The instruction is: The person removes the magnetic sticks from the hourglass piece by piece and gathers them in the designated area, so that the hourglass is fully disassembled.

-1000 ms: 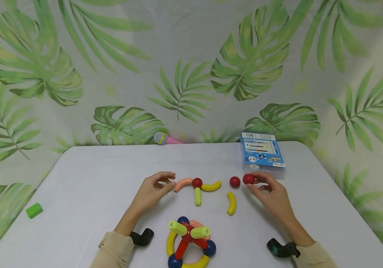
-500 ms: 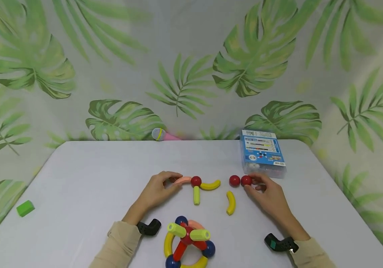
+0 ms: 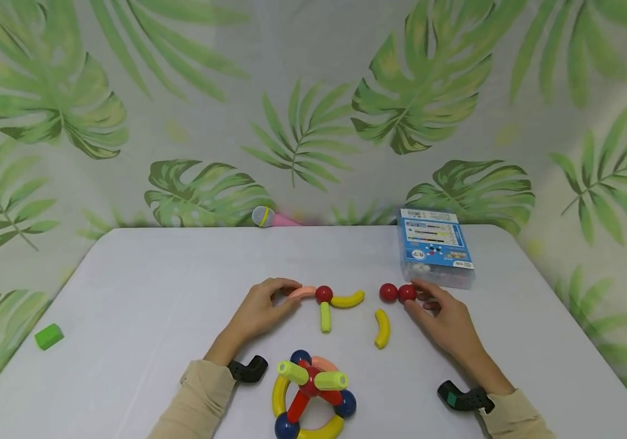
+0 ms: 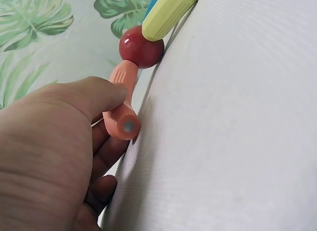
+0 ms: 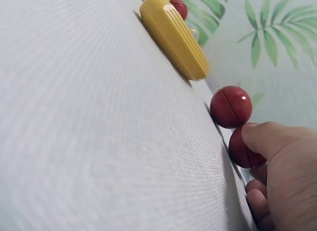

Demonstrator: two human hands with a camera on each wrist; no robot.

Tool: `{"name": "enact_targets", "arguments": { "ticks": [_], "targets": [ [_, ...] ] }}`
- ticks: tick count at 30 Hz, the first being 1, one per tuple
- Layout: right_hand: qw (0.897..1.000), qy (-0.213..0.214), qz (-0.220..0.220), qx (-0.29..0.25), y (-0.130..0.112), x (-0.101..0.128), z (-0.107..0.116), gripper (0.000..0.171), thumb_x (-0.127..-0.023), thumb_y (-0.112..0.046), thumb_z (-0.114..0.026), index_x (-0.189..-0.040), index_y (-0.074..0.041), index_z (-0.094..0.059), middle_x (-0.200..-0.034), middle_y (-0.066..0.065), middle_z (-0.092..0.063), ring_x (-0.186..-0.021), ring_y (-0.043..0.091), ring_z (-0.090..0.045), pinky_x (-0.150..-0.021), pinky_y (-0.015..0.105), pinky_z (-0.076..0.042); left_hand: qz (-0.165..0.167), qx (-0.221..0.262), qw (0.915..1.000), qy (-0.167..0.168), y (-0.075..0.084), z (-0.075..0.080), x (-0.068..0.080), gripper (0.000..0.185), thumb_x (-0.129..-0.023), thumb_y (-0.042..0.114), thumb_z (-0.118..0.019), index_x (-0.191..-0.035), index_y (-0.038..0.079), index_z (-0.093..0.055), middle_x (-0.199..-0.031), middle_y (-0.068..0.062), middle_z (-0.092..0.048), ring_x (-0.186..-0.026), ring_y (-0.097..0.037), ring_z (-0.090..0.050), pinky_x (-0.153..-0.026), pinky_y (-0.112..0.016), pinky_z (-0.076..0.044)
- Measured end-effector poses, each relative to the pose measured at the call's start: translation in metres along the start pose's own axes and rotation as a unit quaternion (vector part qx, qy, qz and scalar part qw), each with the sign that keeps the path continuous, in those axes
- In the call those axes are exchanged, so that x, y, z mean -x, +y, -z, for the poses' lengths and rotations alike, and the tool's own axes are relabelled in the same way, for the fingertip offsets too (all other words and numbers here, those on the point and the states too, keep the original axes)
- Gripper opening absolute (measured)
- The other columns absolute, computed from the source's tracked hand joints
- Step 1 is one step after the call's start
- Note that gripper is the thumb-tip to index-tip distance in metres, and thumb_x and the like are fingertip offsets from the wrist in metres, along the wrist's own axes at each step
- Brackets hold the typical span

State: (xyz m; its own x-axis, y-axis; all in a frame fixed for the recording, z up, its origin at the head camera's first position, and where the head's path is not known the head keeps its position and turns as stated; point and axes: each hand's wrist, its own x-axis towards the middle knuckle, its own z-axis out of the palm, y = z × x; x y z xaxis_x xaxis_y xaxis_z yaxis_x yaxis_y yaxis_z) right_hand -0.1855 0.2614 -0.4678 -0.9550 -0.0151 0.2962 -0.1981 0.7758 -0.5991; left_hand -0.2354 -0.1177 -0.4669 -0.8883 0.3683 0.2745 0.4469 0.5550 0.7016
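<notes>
- While the left hand (image 3: 261,311) pinches the pink curved rod (image 4: 121,109) joined to a red ball (image 3: 323,294), the right hand (image 3: 445,317) holds a second red ball (image 5: 243,146) touching a third (image 3: 388,292) on the white table (image 3: 143,286).
- Seemingly the step is adding balls to the flat figure; the next move needs a steady slide toward a free rod end.
- Print on the blue box (image 3: 435,253) is too small to read.
</notes>
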Motion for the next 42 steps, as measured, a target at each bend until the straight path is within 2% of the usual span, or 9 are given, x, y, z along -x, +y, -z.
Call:
{"name": "enact_targets", "arguments": {
  "ticks": [5, 10, 17, 21, 23, 27, 31, 36, 42],
  "targets": [
    [1.000, 0.003, 0.001, -0.011, 0.001, -0.001, -0.001, 0.050, -0.095, -0.024, -0.077, -0.139, -0.008, -0.061, -0.122, 0.013, -0.071, -0.099, 0.026, -0.069, -0.083, 0.011, -0.051, 0.004, -0.001, 1.0000, 0.002, -0.001, 0.000, 0.000, 0.025, -0.095, 0.019, -0.075, -0.120, 0.016, -0.075, -0.112, 0.001, -0.074, -0.090, -0.013, -0.058, -0.082, -0.033, -0.051],
    [0.998, 0.036, 0.026, -0.032, 0.002, -0.001, -0.001, 0.050, -0.093, -0.017, -0.078, -0.138, -0.007, -0.060, -0.131, 0.012, -0.066, -0.108, 0.027, -0.065, -0.084, 0.003, -0.045, 0.001, -0.004, 1.0000, 0.006, -0.001, -0.001, 0.000, 0.023, -0.096, 0.019, -0.074, -0.119, 0.016, -0.075, -0.108, 0.003, -0.073, -0.088, -0.013, -0.057, -0.081, -0.031, -0.050],
    [0.988, 0.097, 0.115, -0.025, -0.024, 0.000, -0.001, 0.041, -0.084, -0.004, -0.084, -0.122, -0.006, -0.069, -0.115, 0.008, -0.071, -0.099, 0.021, -0.058, -0.078, 0.010, -0.045, -0.017, -0.001, 0.9999, 0.000, -0.001, 0.000, 0.003, 0.030, -0.098, 0.020, -0.073, -0.127, 0.014, -0.073, -0.116, 0.000, -0.074, -0.096, -0.015, -0.062, -0.086, -0.034, -0.054],
    [0.982, 0.055, 0.178, 0.011, -0.060, -0.001, -0.011, 0.034, -0.082, -0.010, -0.087, -0.113, -0.011, -0.075, -0.107, 0.001, -0.074, -0.097, 0.015, -0.056, -0.075, 0.023, -0.051, -0.034, -0.002, 0.9993, -0.015, -0.003, 0.000, 0.003, 0.035, -0.099, 0.022, -0.071, -0.133, 0.015, -0.070, -0.122, 0.000, -0.073, -0.106, -0.016, -0.066, -0.092, -0.037, -0.055],
    [0.982, 0.019, 0.187, 0.037, -0.079, -0.003, -0.019, 0.032, -0.082, -0.016, -0.088, -0.112, -0.014, -0.077, -0.108, -0.003, -0.075, -0.099, 0.014, -0.056, -0.076, 0.029, -0.053, -0.039, -0.001, 0.9991, -0.017, -0.003, 0.000, 0.002, 0.033, -0.100, 0.024, -0.070, -0.132, 0.015, -0.071, -0.122, 0.000, -0.074, -0.108, -0.016, -0.066, -0.092, -0.036, -0.055],
    [0.978, -0.049, 0.170, 0.108, -0.106, -0.007, -0.034, 0.032, -0.083, -0.027, -0.088, -0.113, -0.019, -0.079, -0.111, -0.003, -0.075, -0.099, 0.016, -0.056, -0.079, 0.032, -0.054, -0.036, 0.002, 0.9993, -0.009, -0.003, -0.002, 0.003, 0.029, -0.100, 0.028, -0.070, -0.126, 0.015, -0.074, -0.118, 0.000, -0.074, -0.103, -0.015, -0.066, -0.089, -0.034, -0.055],
    [0.973, -0.101, 0.136, 0.155, -0.116, -0.008, -0.045, 0.031, -0.085, -0.032, -0.086, -0.113, -0.021, -0.080, -0.110, -0.004, -0.075, -0.097, 0.014, -0.053, -0.078, 0.028, -0.052, -0.011, 0.006, 0.9999, -0.007, -0.002, -0.004, 0.007, 0.027, -0.098, 0.029, -0.073, -0.121, 0.017, -0.075, -0.116, 0.002, -0.074, -0.102, -0.014, -0.065, -0.090, -0.034, -0.055],
    [0.971, -0.114, 0.127, 0.168, -0.114, -0.007, -0.053, 0.026, -0.086, -0.030, -0.086, -0.111, -0.025, -0.082, -0.108, -0.008, -0.075, -0.095, 0.010, -0.051, -0.077, 0.023, -0.050, -0.007, 0.000, 1.0000, 0.001, -0.003, -0.002, 0.011, 0.023, -0.096, 0.029, -0.075, -0.117, 0.018, -0.077, -0.111, 0.003, -0.074, -0.096, -0.011, -0.064, -0.085, -0.031, -0.055],
    [0.967, -0.105, 0.167, 0.161, -0.110, -0.010, -0.045, 0.022, -0.085, -0.023, -0.086, -0.107, -0.025, -0.083, -0.107, -0.009, -0.075, -0.096, 0.010, -0.051, -0.078, 0.022, -0.052, -0.019, -0.007, 0.9994, 0.028, -0.002, -0.001, 0.002, 0.020, -0.096, 0.027, -0.075, -0.112, 0.016, -0.078, -0.102, 0.003, -0.074, -0.084, -0.008, -0.058, -0.075, -0.025, -0.051]
  ]
}}
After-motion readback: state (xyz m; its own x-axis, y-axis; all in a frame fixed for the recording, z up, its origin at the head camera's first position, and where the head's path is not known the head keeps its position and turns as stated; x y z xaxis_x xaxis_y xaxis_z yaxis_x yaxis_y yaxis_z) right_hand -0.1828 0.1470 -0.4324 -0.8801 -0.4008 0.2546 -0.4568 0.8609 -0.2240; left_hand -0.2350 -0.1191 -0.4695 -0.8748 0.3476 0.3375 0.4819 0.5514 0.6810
